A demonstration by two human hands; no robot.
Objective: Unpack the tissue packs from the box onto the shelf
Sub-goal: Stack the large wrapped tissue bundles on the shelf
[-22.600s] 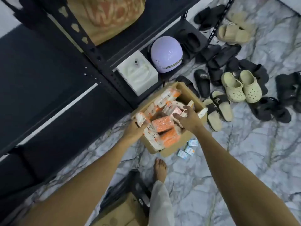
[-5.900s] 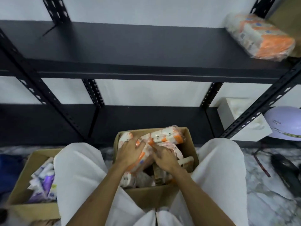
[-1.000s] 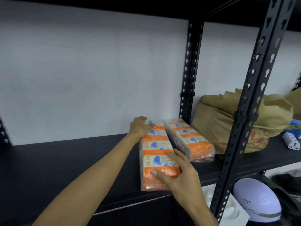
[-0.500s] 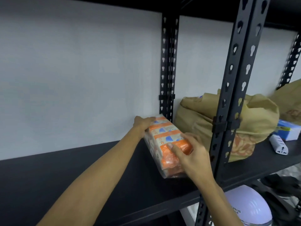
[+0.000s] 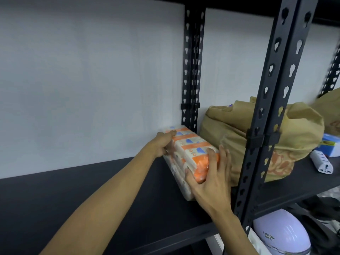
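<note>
Orange-and-white tissue packs (image 5: 191, 153), stacked on the black shelf (image 5: 92, 190) against the white wall (image 5: 92, 80), are gripped at the far end by the left hand (image 5: 161, 144) and clasped at the near end by the right hand (image 5: 211, 173), fingers spread, beside a black upright (image 5: 191, 70) and tan bag (image 5: 287, 137), with bare shelf to their left.

matt black metal shelf (image 5: 77, 196), glossy plastic-wrapped tissue packs (image 5: 191, 151), crinkled brown paper bag (image 5: 301, 129), glossy lilac helmet (image 5: 281, 234)

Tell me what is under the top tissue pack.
A second tissue pack lies under the top tissue pack, on the black shelf. The right hand covers its near end.
</note>
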